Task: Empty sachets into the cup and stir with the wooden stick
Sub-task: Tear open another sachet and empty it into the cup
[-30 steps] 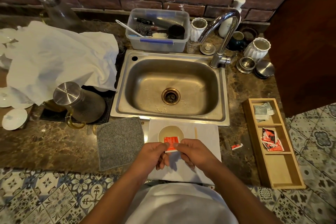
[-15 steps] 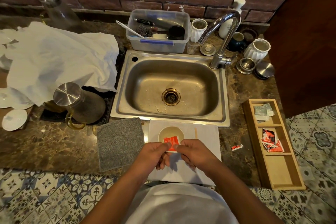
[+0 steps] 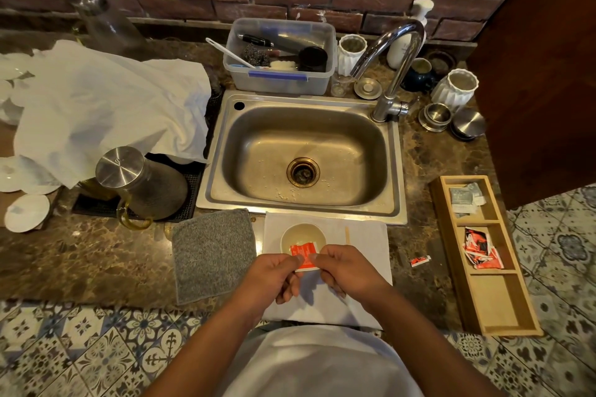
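A small white cup [image 3: 303, 232] stands on a white cloth [image 3: 364, 242] just in front of the sink. Over its near rim I hold a red sachet [image 3: 303, 254] with both hands. My left hand [image 3: 274, 274] pinches its left edge and my right hand [image 3: 346, 271] pinches its right edge. A thin wooden stick [image 3: 347, 234] lies on the cloth to the right of the cup. More red sachets [image 3: 480, 248] lie in the middle compartment of a wooden tray [image 3: 503, 309] at the right.
A torn red scrap [image 3: 420, 260] lies on the counter between cloth and tray. A grey pad [image 3: 213, 255] lies left of the cloth. The steel sink [image 3: 303, 155] and tap [image 3: 393, 74] are behind. A steel-lidded jug [image 3: 142, 184] and white towel [image 3: 106, 106] occupy the left.
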The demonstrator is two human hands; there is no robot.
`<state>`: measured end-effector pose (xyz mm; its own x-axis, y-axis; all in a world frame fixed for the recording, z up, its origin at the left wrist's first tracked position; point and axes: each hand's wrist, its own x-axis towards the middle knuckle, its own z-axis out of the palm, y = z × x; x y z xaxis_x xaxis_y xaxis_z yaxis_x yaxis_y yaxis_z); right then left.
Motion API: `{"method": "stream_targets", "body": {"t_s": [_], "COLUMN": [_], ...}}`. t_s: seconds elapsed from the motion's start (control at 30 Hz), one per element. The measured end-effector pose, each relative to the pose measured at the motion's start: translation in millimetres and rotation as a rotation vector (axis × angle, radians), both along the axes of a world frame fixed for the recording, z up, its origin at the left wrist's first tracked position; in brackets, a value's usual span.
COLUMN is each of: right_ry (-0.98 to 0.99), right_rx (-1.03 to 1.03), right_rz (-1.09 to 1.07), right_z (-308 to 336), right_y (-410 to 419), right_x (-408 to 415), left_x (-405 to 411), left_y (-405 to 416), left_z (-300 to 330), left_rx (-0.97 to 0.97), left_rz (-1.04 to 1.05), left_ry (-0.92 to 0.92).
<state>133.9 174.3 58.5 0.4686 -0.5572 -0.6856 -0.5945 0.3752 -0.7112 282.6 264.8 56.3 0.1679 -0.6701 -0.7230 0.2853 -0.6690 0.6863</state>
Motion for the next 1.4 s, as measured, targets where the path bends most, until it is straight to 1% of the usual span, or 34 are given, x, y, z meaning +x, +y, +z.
{"method": "stream_targets", "body": {"t_s": [0.13,0.27,0.43,0.7,0.97,1.4], "right_ry": [0.019,-0.01,-0.052,-0.086,-0.075,-0.009], "right_rx": [-0.021,-0.016,0.04,0.037,0.016,0.018], "right_rz": [0.013,0.001,-0.082,-0.128,-0.014,0.043], "right_z": [2.3,2.5,2.2,-0.8,1.1,6.3], "right_y": [-0.1,2.1,3.4,2.2,-2.5,-1.6], "right_x": [0.5,-2.0,-4.4,-5.3,-5.9,-1.3], "left_x": [-1.5,-2.5,-2.6,-5.0,-3.3,-1.8], "left_y": [-0.1,0.3,0.8,-2.7,-2.3,-2.8], "left_z": [-1.0,-2.1,-5.0,-7.0,-10.3,-3.9], "left_rx": [0.002,-0.006,0.007,0.03,0.025,0.009], "left_rz": [-0.001,0.005,0.04,0.054,0.053,0.039], "left_ry": [0.005,0.005,0.001,0.017,0.007,-0.006]}}
